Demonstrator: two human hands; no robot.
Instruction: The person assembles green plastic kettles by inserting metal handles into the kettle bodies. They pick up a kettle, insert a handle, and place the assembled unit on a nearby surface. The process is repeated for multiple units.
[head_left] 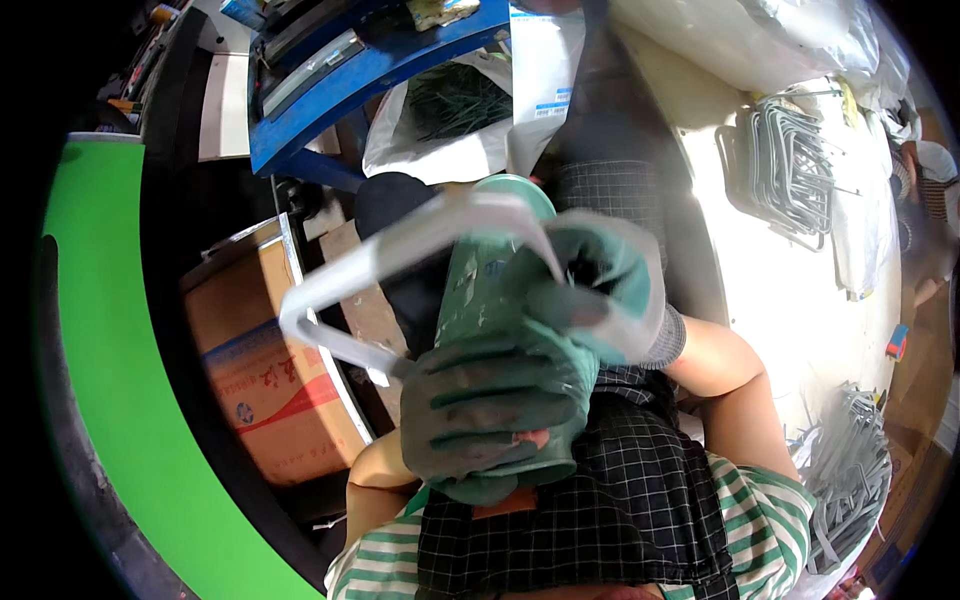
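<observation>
My left hand, in a grey-green coated work glove, is closed round the lower part of a green tube that stands over my lap. A pale grey bent metal frame, blurred by motion, juts out to the left above the tube. One end of it runs into the fingers of my right hand, gloved alike and also smeared. Its other end meets the fingers of my left hand; whether they grip it too is hidden.
On the white table to the right lie stacked bent grey frames and a plastic-wrapped heap of grey metal pieces. A blue metal stand, a white sack with dark green contents, and a cardboard box are ahead and left.
</observation>
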